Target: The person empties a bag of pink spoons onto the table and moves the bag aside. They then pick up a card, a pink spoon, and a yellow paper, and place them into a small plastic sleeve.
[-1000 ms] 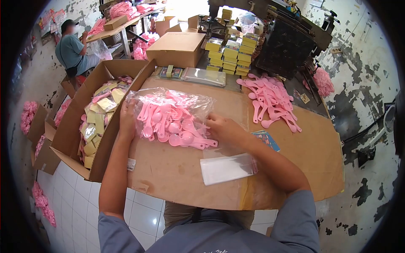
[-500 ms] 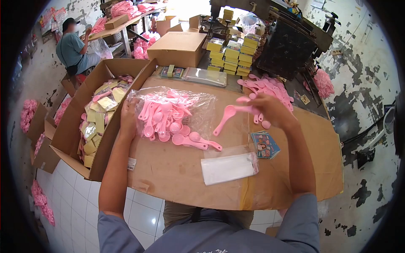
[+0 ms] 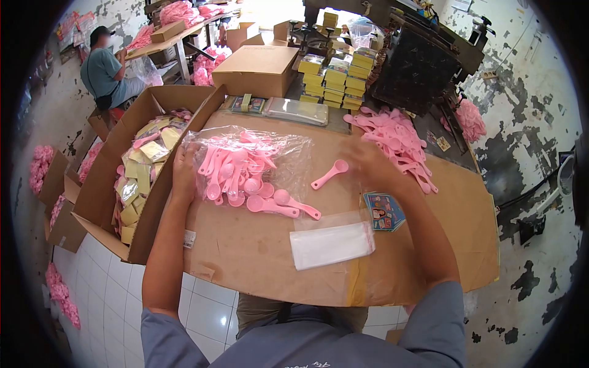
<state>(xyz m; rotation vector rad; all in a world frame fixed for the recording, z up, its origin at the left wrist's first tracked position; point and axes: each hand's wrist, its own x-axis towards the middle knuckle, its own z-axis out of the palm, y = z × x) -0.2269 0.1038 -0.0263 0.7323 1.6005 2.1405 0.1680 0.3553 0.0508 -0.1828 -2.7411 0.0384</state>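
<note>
My left hand (image 3: 184,167) grips the left edge of a clear plastic bag (image 3: 293,150) with many pink spoons (image 3: 236,168) in and at it. My right hand (image 3: 362,161) is over the cardboard-covered table, smeared by motion, its fingers unclear. To its left lies a single pink spoon (image 3: 330,174); to its right is a heap of pink spoons (image 3: 399,138). Below are a fanned stack of printed cards (image 3: 384,211) and a pile of clear flat sleeves (image 3: 331,245).
An open carton (image 3: 92,190) of packed pieces stands at the left, a closed carton (image 3: 254,67) behind. Yellow-edged card stacks (image 3: 334,76) and a dark machine (image 3: 414,67) are at the back. Another person (image 3: 104,70) sits at the far left by a bench (image 3: 181,52).
My right hand has moved slightly left, and the pink spoon it had is no longer seen there. More spoons show at the lower right of the heap.
</note>
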